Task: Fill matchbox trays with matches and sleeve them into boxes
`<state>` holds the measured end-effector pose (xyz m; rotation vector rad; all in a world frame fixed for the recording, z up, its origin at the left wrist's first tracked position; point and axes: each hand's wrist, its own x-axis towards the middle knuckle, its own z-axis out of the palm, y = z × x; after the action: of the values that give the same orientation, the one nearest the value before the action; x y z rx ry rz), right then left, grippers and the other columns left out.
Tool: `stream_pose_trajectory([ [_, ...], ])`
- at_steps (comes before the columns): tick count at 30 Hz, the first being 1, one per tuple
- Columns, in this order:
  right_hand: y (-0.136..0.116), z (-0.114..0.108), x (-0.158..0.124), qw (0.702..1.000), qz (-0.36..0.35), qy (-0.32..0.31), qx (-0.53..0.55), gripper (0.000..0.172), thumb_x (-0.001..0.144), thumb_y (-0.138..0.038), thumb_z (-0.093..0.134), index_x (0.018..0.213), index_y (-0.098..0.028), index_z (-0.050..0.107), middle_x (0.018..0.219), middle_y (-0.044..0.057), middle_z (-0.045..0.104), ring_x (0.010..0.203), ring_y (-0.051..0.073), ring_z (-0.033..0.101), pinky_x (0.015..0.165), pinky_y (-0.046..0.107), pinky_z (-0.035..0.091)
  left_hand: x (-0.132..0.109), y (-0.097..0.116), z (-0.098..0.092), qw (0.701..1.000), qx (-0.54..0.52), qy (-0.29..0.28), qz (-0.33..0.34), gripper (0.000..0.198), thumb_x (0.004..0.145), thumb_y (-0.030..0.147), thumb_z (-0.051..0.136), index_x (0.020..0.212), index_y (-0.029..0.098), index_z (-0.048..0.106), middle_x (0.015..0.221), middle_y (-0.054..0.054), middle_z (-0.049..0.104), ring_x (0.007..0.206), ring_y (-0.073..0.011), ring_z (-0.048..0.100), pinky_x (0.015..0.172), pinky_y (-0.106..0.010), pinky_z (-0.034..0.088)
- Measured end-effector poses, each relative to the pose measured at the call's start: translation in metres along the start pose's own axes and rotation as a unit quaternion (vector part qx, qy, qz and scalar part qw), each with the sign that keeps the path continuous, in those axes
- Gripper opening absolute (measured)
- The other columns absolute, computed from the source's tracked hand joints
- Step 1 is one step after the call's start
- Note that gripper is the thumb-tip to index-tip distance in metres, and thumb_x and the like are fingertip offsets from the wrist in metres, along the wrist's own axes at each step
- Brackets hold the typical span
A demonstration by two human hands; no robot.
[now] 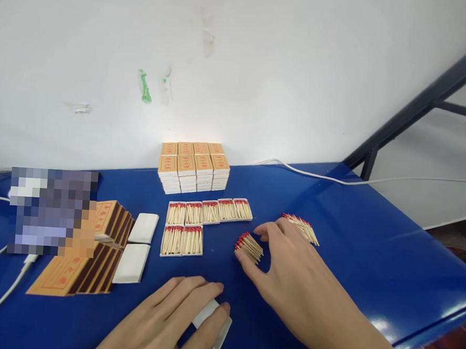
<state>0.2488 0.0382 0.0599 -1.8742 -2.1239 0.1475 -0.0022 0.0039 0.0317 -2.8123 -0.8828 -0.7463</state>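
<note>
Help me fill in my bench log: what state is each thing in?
Left hand: fingers resting on a white piece
Right hand: thumb and forefinger parted around near matches
Near matches: piled, heads aligned
Far matches: loose, partly hidden
Seven trays: open, filled with matches
Matchboxes: stacked, labels up
Other two white pieces: plain sides up
Orange sleeves: piled, partly blurred out

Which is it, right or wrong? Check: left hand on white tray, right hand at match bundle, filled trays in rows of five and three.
Wrong: the head view shows two filled trays in the nearer row, not three. The row of five, left hand on the white tray and right hand at the match bundle are correct.
</note>
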Motion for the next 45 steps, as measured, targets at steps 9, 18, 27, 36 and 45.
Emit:
stream_pose_trajectory([
  [9,-0.013,-0.018,0.021,0.989,-0.025,-0.131,-0.061,0.008,0.098,-0.018,0.063,0.091,-0.021,0.064,0.101,0.013,0.071,0.097,0.032,0.07,0.086,0.046,0.056,0.0,-0.001,0.0,0.998,0.05,0.03,-0.003,0.04,0.124,0.044,0.039,0.131,0.023,0.073,0.118,0.003,0.089,0.101,-0.0206,0.087,0.091,-0.038,0.064],
  [18,-0.008,-0.018,0.026,0.987,-0.029,-0.155,-0.035,0.013,0.096,-0.007,0.063,0.093,-0.02,0.067,0.101,0.01,0.073,0.091,0.025,0.071,0.078,0.036,0.051,-0.002,0.004,0.002,0.997,0.066,0.033,-0.015,0.038,0.122,0.043,0.04,0.132,0.021,0.07,0.114,0.002,0.09,0.1,-0.023,0.088,0.086,-0.038,0.068],
  [27,0.013,-0.014,0.029,0.985,-0.083,-0.147,-0.014,0.016,0.099,-0.009,0.063,0.091,-0.021,0.068,0.095,0.005,0.071,0.081,0.021,0.067,0.071,0.034,0.041,-0.012,0.0,-0.004,0.998,0.002,-0.038,-0.053,0.043,0.113,0.044,0.058,0.149,0.021,0.063,0.129,-0.005,0.085,0.116,-0.0263,0.085,0.106,-0.041,0.069],
  [36,0.014,-0.021,0.03,0.984,-0.09,-0.149,-0.023,0.019,0.098,-0.012,0.065,0.082,-0.024,0.065,0.088,0.002,0.071,0.076,0.02,0.062,0.068,0.034,0.039,-0.005,-0.008,-0.005,0.993,-0.086,-0.016,-0.085,0.045,0.085,0.025,0.07,0.13,0.023,0.067,0.115,-0.006,0.081,0.093,-0.0227,0.083,0.077,-0.031,0.072],
  [45,0.012,-0.035,0.039,0.985,-0.052,-0.167,0.001,0.013,0.097,-0.02,0.07,0.086,-0.024,0.073,0.086,0.003,0.075,0.073,0.02,0.065,0.06,0.033,0.041,0.003,-0.005,-0.02,0.972,-0.152,-0.086,-0.158,0.022,0.081,0.015,0.062,0.1,0.025,0.067,0.103,0.0,0.074,0.079,-0.0158,0.077,0.073,-0.026,0.069],
])
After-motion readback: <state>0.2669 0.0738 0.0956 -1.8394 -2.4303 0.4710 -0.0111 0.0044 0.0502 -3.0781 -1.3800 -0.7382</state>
